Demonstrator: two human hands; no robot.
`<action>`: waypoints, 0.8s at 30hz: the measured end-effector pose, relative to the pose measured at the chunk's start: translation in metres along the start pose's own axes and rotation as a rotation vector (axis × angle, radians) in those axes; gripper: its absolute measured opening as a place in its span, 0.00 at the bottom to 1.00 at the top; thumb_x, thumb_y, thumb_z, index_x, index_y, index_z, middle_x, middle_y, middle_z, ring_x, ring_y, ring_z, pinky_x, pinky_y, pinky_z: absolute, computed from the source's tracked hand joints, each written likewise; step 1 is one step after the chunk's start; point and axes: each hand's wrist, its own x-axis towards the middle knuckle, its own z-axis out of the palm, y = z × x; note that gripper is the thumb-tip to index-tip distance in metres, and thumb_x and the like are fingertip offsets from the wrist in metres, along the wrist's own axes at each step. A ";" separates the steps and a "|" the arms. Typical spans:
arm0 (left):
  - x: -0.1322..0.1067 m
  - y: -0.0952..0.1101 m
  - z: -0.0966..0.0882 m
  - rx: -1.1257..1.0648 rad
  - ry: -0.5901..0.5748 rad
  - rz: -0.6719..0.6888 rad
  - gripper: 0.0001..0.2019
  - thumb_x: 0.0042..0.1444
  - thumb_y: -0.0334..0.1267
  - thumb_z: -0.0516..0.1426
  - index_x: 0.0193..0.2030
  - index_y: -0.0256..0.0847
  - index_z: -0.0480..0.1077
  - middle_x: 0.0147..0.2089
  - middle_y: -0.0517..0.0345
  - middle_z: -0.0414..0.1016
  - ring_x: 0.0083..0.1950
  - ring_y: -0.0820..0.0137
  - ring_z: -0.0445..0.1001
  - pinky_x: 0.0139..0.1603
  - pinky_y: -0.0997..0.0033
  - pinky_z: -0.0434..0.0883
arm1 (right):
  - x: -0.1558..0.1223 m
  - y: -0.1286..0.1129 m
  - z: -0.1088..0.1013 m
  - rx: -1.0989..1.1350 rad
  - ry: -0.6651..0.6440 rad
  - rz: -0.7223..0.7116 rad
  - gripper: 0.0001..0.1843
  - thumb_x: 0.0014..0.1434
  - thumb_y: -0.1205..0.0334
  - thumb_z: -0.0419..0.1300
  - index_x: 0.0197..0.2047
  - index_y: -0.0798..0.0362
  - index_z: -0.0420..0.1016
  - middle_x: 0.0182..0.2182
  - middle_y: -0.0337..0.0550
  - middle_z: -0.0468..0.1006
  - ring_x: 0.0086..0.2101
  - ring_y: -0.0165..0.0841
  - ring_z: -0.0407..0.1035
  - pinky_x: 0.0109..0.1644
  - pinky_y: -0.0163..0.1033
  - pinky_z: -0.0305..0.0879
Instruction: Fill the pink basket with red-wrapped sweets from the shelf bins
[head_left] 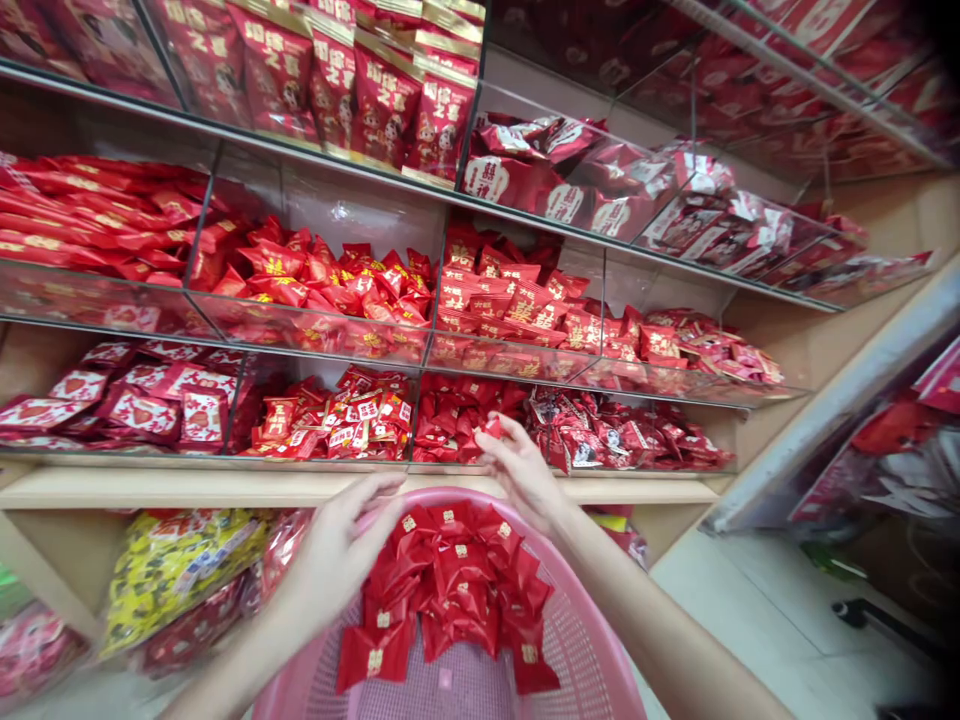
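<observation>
A pink plastic basket (pixel 600 620) stands in front of me. Several small red candy packets (pixel 461 570) with gold marks lie heaped in it. My right hand (pixel 525 475) is above the far right of the basket, at the lowest shelf row, its fingertips pinched on a red candy packet (pixel 491 428). Just behind that packet is a compartment of similar dark red packets (pixel 442 420). My left hand (pixel 352 530) is at the basket's left rim with fingers stretched out and nothing seen in them. Its fingertips point toward the shelf edge.
Glass-fronted shelves (pixel 300 345) hold red packets sorted in compartments. A wooden ledge (pixel 187 488) runs below them. Under it sits a yellow bag (pixel 184 570) of packets at the left. Tiled floor (pixel 739 600) shows on the right, with more bagged goods (pixel 900 460) beyond.
</observation>
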 end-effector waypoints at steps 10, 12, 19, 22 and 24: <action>0.010 0.022 0.030 -0.223 -0.091 -0.047 0.09 0.53 0.40 0.55 0.27 0.39 0.72 0.24 0.64 0.71 0.27 0.74 0.69 0.30 0.76 0.68 | -0.069 0.007 0.016 -0.002 -0.117 0.083 0.15 0.55 0.48 0.57 0.37 0.52 0.73 0.32 0.39 0.74 0.31 0.30 0.68 0.32 0.34 0.64; 0.011 0.021 0.029 -0.277 -0.120 -0.121 0.09 0.52 0.40 0.56 0.25 0.38 0.72 0.22 0.65 0.69 0.24 0.75 0.66 0.27 0.77 0.67 | -0.071 0.006 0.011 -0.011 -0.102 0.031 0.15 0.57 0.49 0.55 0.37 0.51 0.74 0.33 0.40 0.75 0.34 0.31 0.68 0.36 0.35 0.64; 0.007 0.012 0.032 -0.321 -0.165 -0.186 0.10 0.50 0.42 0.57 0.24 0.38 0.71 0.20 0.65 0.66 0.24 0.75 0.64 0.27 0.76 0.67 | -0.071 0.013 0.002 0.089 0.031 -0.023 0.09 0.51 0.56 0.63 0.32 0.53 0.75 0.28 0.38 0.75 0.30 0.28 0.65 0.38 0.35 0.62; 0.006 0.008 0.033 -0.316 -0.150 -0.178 0.10 0.50 0.42 0.57 0.24 0.38 0.71 0.21 0.65 0.67 0.24 0.75 0.65 0.27 0.76 0.66 | -0.070 0.017 -0.004 0.045 0.103 -0.039 0.10 0.49 0.56 0.65 0.28 0.54 0.74 0.24 0.36 0.72 0.27 0.26 0.63 0.35 0.33 0.61; 0.006 0.007 0.032 -0.338 -0.134 -0.196 0.11 0.49 0.42 0.58 0.23 0.39 0.71 0.22 0.64 0.68 0.25 0.74 0.66 0.29 0.75 0.67 | -0.069 0.019 -0.009 0.003 0.117 -0.055 0.10 0.50 0.55 0.64 0.28 0.54 0.74 0.25 0.36 0.72 0.28 0.26 0.63 0.35 0.33 0.61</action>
